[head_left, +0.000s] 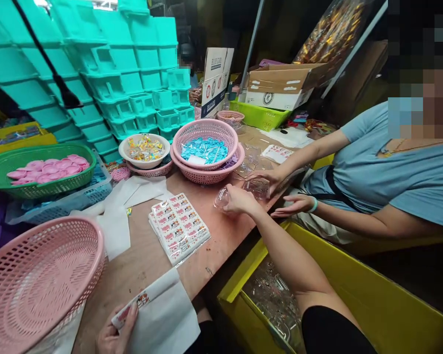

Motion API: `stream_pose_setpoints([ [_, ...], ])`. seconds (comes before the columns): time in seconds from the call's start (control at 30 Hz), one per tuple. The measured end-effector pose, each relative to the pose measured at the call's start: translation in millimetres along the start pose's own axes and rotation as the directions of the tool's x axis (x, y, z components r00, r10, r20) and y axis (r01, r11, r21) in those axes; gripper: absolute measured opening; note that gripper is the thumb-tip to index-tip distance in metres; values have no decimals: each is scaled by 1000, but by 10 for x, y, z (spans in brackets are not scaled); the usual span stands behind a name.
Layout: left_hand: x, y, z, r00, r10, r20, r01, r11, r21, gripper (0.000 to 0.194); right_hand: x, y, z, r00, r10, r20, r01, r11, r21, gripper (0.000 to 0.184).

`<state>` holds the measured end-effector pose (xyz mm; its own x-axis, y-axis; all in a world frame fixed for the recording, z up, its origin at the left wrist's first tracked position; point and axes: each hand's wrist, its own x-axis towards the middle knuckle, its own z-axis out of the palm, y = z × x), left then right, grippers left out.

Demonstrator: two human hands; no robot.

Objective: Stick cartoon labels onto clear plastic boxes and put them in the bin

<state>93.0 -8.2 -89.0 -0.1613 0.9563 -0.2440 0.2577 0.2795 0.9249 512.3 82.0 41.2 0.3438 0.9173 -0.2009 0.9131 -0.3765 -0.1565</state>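
Brown surface runs forward from the person. Nearest, the left hand pinches a white sheet with a printed strip at its edge, near an oval pink basket. Beyond lies a stack of printed sheets. The right hand is closed around a clear plastic piece, close to a co-worker's hand. Farther stands a round pink basket with blue pieces, then turquoise bins piled high.
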Motion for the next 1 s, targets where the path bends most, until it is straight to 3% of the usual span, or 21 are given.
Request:
stream_pose_setpoints([
  [0.1,-37,75,0,997,50,53,-42,989,-141,50,-195,-379,-59,985,-170,21,165,976,139,65],
  [0.2,-128,201,-68,975,140,174,-109,979,-172,41,-357,-1019,48,944,-313,105,270,916,297,83],
  [0.3,-194,326,-145,922,279,270,-244,957,-154,30,-490,-1765,309,926,-338,169,310,935,172,97],
  [0.37,-200,368,-194,867,375,328,-344,927,-150,24,-560,-2181,470,927,-353,123,347,935,69,89],
  [0.43,-189,360,-254,842,401,361,-372,916,-151,20,-590,-2448,550,906,-406,119,407,913,13,80],
  [0.5,-182,311,-333,851,376,366,-339,926,-164,19,-569,-2548,526,862,-467,198,479,878,-15,71],
  [0.63,-197,196,-524,892,286,351,-225,953,-206,24,-448,-2434,315,766,-549,334,593,804,-39,56],
  [0.7,-209,178,-614,900,255,353,-181,956,-229,25,-408,-2372,270,692,-636,342,697,712,-85,73],
  [0.8,-222,201,-713,893,242,379,-143,952,-270,26,-403,-2396,368,492,-803,336,871,450,-199,96],
  [0.87,-227,219,-753,893,234,383,-124,949,-292,27,-415,-2468,464,361,-860,362,930,301,-212,88],
  [0.9,-229,224,-767,902,216,374,-101,948,-303,28,-416,-2506,492,324,-867,380,943,265,-200,81],
  [0.93,-231,226,-776,914,186,360,-68,947,-315,30,-411,-2540,497,317,-863,393,946,262,-189,75],
  [1.0,-234,225,-786,941,109,319,8,939,-345,34,-385,-2582,450,372,-823,429,928,345,-143,72],
])
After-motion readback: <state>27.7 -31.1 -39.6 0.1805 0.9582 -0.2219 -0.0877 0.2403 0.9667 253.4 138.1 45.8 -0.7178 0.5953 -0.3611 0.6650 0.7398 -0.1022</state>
